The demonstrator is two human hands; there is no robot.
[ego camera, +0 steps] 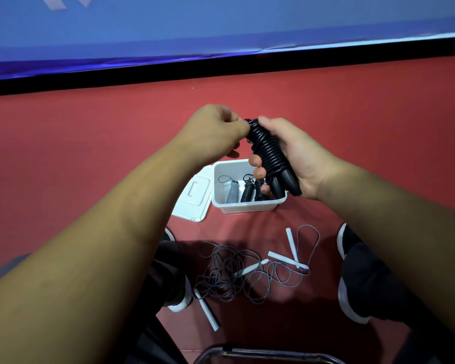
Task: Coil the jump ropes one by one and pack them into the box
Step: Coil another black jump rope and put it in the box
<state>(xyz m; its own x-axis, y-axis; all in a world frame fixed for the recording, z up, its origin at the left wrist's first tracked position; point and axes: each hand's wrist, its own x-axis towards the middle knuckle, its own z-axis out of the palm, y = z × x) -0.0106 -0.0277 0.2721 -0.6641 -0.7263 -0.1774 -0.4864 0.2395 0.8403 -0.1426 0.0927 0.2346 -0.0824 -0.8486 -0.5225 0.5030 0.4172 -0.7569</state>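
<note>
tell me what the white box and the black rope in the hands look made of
White box: looks like moulded plastic, smooth with a slight sheen; thin walls and a lipped rim suggest it. Black jump rope: probably PVC or rubber cord, glossy; highlights run along each tight coil. Its handles look like hard plastic, less certainly.

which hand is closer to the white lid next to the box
Left. The left hand hovers above the lid; the right hand, gripping the coiled black rope, is over the right end of the box.
</note>
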